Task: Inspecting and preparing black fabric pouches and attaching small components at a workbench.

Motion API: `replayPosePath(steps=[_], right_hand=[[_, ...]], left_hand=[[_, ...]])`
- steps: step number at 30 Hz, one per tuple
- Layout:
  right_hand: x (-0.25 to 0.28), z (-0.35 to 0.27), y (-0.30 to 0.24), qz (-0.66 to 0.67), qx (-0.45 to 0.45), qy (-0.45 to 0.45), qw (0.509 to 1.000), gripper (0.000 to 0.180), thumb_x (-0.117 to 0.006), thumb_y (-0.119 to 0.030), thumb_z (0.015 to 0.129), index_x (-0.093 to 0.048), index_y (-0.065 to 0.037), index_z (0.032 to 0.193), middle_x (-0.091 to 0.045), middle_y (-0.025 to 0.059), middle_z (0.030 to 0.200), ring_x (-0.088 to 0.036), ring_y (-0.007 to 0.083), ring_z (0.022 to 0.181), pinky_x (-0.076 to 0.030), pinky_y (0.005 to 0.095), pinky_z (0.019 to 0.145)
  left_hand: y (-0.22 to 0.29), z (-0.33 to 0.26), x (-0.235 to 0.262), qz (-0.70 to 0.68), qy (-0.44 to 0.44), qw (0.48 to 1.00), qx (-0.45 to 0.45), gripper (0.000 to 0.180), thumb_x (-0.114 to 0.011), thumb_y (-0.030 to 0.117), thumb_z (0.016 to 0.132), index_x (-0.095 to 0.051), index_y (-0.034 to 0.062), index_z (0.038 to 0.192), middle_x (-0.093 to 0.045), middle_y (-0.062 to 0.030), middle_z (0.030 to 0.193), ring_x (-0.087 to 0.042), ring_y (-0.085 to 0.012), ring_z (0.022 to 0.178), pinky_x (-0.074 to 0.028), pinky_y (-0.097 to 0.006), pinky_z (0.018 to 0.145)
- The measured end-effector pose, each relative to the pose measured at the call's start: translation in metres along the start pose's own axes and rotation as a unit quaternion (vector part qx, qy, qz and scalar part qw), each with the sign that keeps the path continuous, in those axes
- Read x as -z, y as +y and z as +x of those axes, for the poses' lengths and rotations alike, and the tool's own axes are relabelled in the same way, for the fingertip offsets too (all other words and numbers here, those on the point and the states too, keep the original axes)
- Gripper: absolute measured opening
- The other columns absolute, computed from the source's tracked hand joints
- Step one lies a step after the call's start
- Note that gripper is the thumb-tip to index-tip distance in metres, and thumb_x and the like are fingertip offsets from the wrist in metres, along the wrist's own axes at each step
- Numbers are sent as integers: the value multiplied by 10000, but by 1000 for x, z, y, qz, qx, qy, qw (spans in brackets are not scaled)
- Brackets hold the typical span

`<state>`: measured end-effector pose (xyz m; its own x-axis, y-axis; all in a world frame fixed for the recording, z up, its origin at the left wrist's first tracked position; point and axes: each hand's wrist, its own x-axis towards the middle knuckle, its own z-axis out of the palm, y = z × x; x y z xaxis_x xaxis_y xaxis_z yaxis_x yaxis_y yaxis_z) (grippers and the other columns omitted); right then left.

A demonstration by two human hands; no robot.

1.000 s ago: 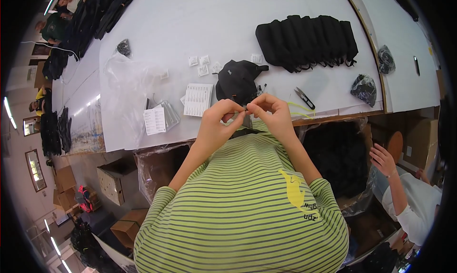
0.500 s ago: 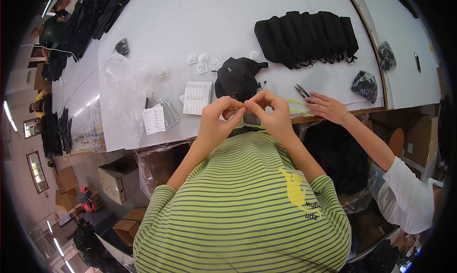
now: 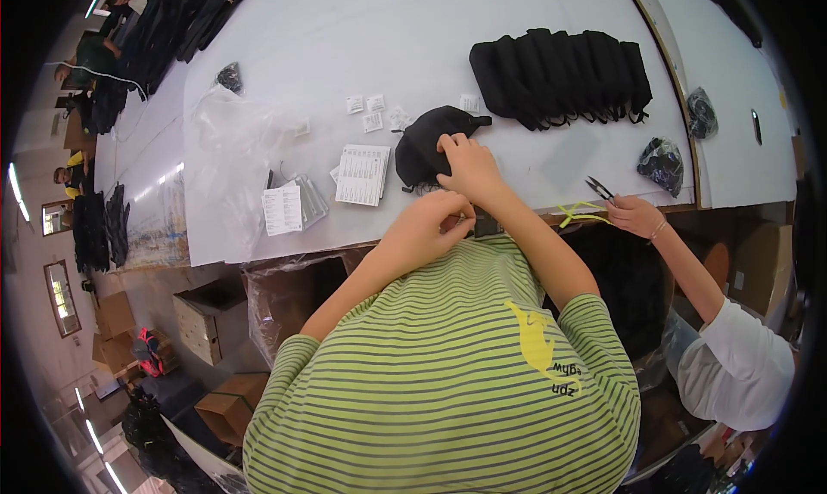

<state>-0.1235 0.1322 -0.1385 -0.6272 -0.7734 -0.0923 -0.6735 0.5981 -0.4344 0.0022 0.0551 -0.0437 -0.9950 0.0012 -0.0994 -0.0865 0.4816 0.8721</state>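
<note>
My right hand (image 3: 469, 165) reaches forward and grips the near edge of a black cap (image 3: 422, 145) lying on the white table (image 3: 413, 37). My left hand (image 3: 429, 223) stays close to my chest at the table's front edge, fingers closed around a small dark tag (image 3: 487, 225). The two hands are apart, the right one further out than the left.
A row of stacked black caps (image 3: 560, 72) lies at the back right. White printed cards (image 3: 362, 173), small white labels (image 3: 366, 106) and clear plastic bags (image 3: 228, 158) lie to the left. A co-worker's hand (image 3: 635, 215) rests by scissors (image 3: 599, 188) and a yellow strip (image 3: 577, 211). Cardboard boxes (image 3: 207, 322) stand below.
My hands were together at the table edge; the right hand has now moved forward onto the black cap. The co-worker's hand came up to the table by the scissors.
</note>
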Motion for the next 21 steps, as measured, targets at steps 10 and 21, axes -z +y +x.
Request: replayPosePath(steps=[10, 21], right_hand=[[68, -41, 9, 334, -59, 45, 940, 216, -663, -247, 792, -674, -48, 874, -681, 86, 800, -633, 221, 719, -483, 315, 676], [119, -69, -16, 393, 11, 55, 918, 161, -656, -157, 813, -665, -8, 875, -671, 86, 738, -647, 186, 681, -482, 285, 644]], left_hand=[[6, -14, 24, -298, 31, 950, 83, 113, -659, 111, 844, -630, 21, 907, -609, -9, 838, -526, -67, 755, -421, -228, 706], [2, -4, 35, 282, 177, 930, -157, 278, -702, 72, 727, -641, 92, 997, -577, -29, 1046, -493, -261, 1039, -411, -336, 843]])
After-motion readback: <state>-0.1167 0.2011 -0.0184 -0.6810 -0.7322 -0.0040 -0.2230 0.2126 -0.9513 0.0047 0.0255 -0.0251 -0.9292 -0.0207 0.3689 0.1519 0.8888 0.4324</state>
